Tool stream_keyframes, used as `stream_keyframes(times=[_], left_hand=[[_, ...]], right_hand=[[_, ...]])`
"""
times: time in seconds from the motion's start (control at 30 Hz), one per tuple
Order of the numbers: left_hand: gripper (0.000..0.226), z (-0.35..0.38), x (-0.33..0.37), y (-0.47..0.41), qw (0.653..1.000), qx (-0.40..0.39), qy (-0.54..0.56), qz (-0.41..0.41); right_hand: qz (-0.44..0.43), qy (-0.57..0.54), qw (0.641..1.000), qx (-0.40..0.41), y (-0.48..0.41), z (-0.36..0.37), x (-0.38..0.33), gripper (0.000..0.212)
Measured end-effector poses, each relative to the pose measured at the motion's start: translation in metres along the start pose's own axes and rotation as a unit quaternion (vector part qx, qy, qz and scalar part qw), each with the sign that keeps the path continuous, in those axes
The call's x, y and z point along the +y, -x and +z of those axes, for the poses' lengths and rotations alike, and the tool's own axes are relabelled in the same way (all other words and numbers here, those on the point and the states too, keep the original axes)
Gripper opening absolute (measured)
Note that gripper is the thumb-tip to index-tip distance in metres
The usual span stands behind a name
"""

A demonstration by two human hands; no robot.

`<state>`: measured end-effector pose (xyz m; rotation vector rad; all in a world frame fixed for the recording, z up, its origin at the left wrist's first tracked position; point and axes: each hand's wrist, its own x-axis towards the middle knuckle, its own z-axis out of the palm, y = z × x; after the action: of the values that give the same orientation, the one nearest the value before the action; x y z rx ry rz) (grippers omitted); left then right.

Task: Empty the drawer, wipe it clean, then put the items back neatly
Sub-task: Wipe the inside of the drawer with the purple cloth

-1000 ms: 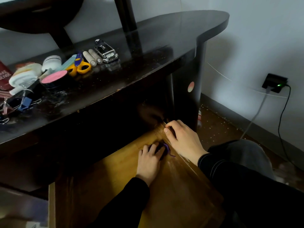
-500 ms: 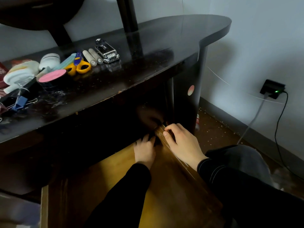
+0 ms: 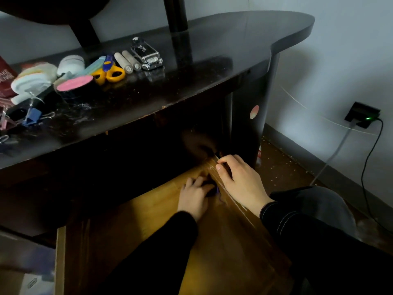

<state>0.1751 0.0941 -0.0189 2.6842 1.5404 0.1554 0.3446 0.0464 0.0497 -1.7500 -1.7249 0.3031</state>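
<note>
**Head view: both hands at the back right corner of the open drawer**

Head camera looks down on the drawer (image 3: 136,213), which is pulled out in the lower middle of the frame. Its bare wooden floor shows, and the only thing visible inside is a dark cloth (image 3: 211,190) with a purple edge. The cloth lies deep in the drawer, just beside the right side wall.

On the black desk top (image 3: 212,67), in the upper left of the frame, several items sit in a cluster:
- yellow-handled scissors (image 3: 111,71)
- two pale cylinders (image 3: 128,61)
- a clear stapler (image 3: 147,53)
- a pink-lidded round tin (image 3: 74,86)
- a white jar (image 3: 71,64)
- a blue binder clip (image 3: 32,116)

The left hand (image 3: 194,198) reaches in palm down from a black sleeve. Its fingers are slightly spread and bent over the cloth, holding it against the drawer floor.

The right hand (image 3: 241,183) lies along the right side wall. Its fingers are hooked over the outer side of the rim and its thumb is on the inner side, so it grips the wall.

A charger (image 3: 363,112) with a green light is plugged in at the right edge.
</note>
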Motion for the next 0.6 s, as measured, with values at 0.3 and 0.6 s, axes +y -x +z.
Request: stream_keyframes(times=[0.3, 0.6], left_hand=[[0.039, -0.001, -0.024, -0.053, 0.993, 0.027, 0.054, -0.100], [0.042, 0.005, 0.031, 0.088, 0.992, 0.004, 0.054, 0.117]], right_hand=[[-0.002, -0.006, 1.000, 0.004, -0.002, 0.003, 0.003, 0.026], [-0.007, -0.020, 1.000, -0.008, 0.000, -0.002, -0.002, 0.029]])
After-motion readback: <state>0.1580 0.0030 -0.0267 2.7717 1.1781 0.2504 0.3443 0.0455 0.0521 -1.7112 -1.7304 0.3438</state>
